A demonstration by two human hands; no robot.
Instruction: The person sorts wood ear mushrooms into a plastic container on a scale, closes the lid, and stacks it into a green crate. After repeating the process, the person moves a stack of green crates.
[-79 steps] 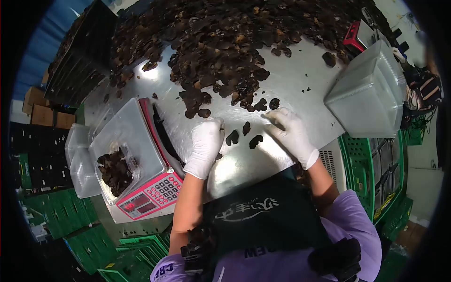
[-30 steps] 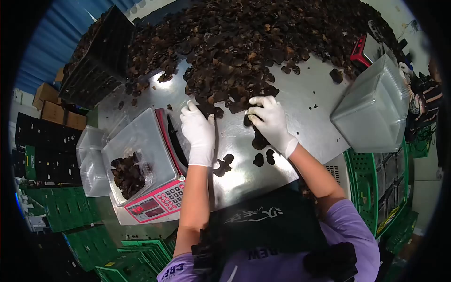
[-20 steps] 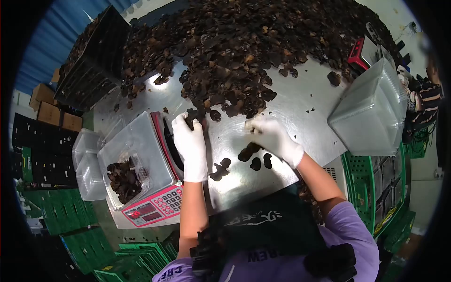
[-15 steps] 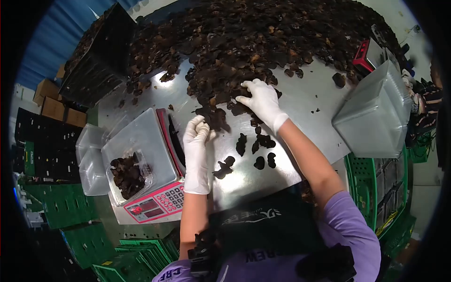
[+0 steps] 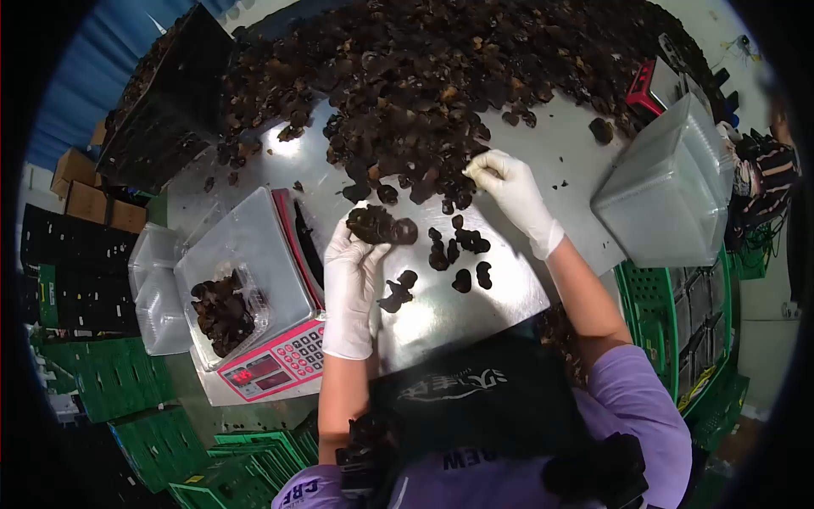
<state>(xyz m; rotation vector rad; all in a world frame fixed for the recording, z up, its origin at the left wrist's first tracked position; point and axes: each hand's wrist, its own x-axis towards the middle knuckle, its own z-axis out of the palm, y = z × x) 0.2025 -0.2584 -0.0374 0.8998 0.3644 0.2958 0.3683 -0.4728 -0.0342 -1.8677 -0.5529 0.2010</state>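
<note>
My left hand [image 5: 349, 284], in a white glove, holds a dark brown clump of wood ear mushroom [image 5: 370, 225] above the metal table [image 5: 509, 288]. The fingers of my gloved right hand [image 5: 513, 191] are pinched together at the front edge of the big wood ear pile [image 5: 398, 102]. Dark pieces lie right beside those fingertips; what is between them I cannot make out. Several loose wood ear pieces [image 5: 462, 281] are scattered on the table between my hands.
At left, a pink-edged scale [image 5: 292, 360] carries a clear plastic tray [image 5: 263, 310] with wood ear in it. Stacked clear containers [image 5: 657, 204] stand at right. A black crate [image 5: 165, 114] tilts at back left; a green crate [image 5: 640, 318] is at lower right.
My left hand has lifted and turned a wood ear clump into fuller view. My right hand has moved right, its spread fingers now pinched. The head view has shifted slightly.
</note>
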